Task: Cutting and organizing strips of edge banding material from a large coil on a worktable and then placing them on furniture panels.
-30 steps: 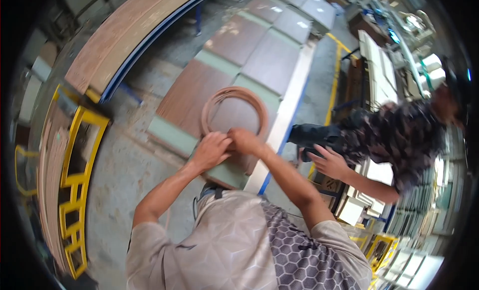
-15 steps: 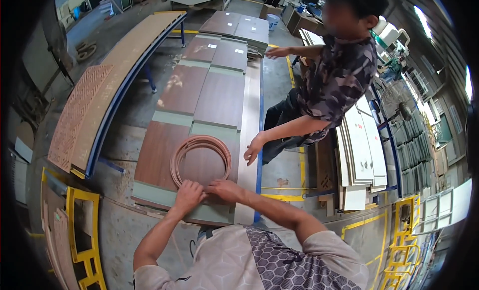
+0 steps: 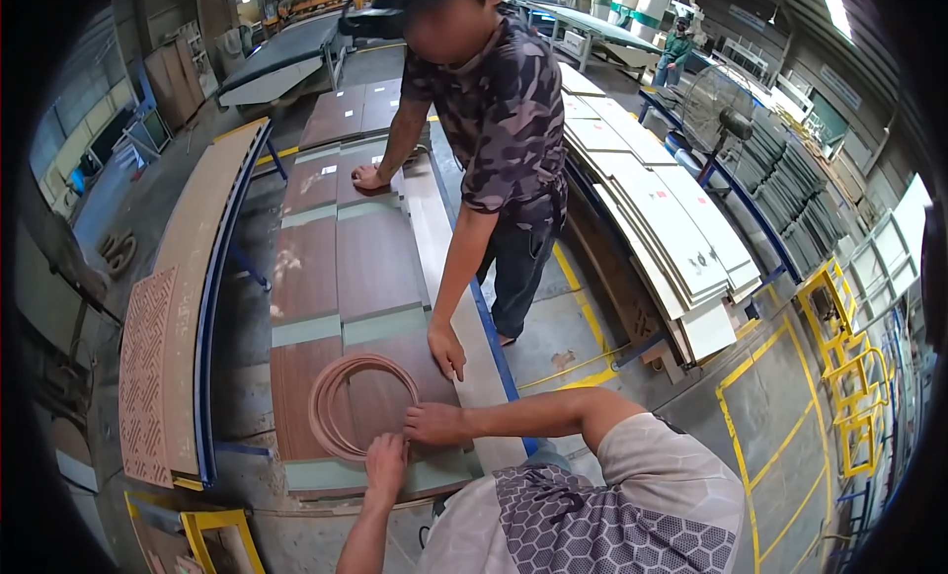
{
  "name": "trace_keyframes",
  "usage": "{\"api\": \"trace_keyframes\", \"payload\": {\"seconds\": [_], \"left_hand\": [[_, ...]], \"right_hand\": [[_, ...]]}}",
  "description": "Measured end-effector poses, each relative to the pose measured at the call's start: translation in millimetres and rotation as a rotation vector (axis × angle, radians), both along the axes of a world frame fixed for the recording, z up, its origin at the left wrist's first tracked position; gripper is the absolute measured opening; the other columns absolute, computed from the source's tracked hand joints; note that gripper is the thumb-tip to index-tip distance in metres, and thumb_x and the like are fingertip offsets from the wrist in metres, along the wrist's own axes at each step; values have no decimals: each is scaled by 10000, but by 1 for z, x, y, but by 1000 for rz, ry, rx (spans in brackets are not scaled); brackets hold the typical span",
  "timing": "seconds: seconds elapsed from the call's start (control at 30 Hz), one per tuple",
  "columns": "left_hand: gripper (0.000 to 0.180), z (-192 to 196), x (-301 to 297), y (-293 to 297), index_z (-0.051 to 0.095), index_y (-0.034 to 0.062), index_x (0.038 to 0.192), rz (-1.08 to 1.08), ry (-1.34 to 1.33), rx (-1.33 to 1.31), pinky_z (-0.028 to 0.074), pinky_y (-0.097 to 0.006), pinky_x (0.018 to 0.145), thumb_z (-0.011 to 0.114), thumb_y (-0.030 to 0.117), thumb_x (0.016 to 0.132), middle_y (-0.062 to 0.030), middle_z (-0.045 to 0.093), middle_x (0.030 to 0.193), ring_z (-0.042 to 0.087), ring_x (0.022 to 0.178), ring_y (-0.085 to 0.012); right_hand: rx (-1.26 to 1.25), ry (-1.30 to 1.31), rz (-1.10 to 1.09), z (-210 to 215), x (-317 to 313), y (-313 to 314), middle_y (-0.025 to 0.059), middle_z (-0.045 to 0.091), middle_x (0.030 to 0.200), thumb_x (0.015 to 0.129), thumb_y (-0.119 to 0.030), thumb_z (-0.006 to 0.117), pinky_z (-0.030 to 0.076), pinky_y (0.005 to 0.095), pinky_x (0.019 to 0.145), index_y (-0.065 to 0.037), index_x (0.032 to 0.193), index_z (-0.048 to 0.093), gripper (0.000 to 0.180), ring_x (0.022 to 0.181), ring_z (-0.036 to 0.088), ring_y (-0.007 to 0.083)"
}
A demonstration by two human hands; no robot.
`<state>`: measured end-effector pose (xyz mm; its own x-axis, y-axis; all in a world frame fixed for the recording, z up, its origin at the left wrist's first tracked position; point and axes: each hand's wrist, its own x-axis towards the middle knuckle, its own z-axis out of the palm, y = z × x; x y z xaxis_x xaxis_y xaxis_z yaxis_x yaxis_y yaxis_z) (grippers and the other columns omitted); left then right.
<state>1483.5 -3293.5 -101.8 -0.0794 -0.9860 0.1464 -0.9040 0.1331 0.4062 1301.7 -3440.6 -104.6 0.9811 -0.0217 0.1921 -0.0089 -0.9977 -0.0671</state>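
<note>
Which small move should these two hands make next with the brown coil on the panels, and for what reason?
Probably it would be best to gather the loops of the brown coil closer together: on its left side they look spread apart, and the left hand and right hand are both at its near right edge. What exactly they grip is hard to see.

— Where are our hands?
— Our left hand (image 3: 385,458) and our right hand (image 3: 436,425) pinch the near rim of a coil of brown banding (image 3: 322,416), flat on wood-grain boards (image 3: 378,266).
— And beside the boards?
— We see a co-worker (image 3: 513,115) in a camouflage shirt leaning over them, white panels (image 3: 647,204) stacked at right.
</note>
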Motion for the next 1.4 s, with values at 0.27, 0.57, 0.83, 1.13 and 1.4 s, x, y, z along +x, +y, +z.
{"api": "trace_keyframes", "payload": {"seconds": [0.27,0.57,0.83,1.13,1.4], "left_hand": [[257,9,4,-4,631,62,1166,-55,-215,-182,503,-456,820,659,137,921,-125,634,1021,625,942,-334],[446,3,-18,7,582,-26,1363,-32,-297,-68,492,-430,839,552,101,936,-127,606,1088,594,973,-297],[622,-8,-14,16,475,-39,1517,35,-304,-121,505,-425,872,554,109,919,-138,593,1072,602,971,-305],[564,-10,-17,1,513,-70,1441,133,-261,-162,503,-429,820,539,117,910,-145,585,1050,596,970,-309],[526,-11,-27,3,559,-59,1389,19,-322,-52,483,-379,815,565,137,901,-120,570,1012,580,947,-270]], "right_hand": [[122,117,25,-13,-14,-133,85,640,1148,927,-217,605,542,431,961,-118,1091,697,213,1165,615,275],[118,-1,192,-9,2,-53,81,643,1009,925,-219,616,538,440,911,-100,1134,651,242,1013,638,270],[-43,129,187,-5,3,-109,126,661,1252,939,-212,568,491,434,1080,-112,1263,672,354,1240,623,281],[28,37,90,7,-29,-89,100,617,1092,918,-151,581,512,453,947,-109,1425,598,509,1042,635,306],[-105,17,218,27,-7,-48,73,653,1133,895,-123,588,451,417,1117,-93,1439,577,545,1145,633,268]]}}
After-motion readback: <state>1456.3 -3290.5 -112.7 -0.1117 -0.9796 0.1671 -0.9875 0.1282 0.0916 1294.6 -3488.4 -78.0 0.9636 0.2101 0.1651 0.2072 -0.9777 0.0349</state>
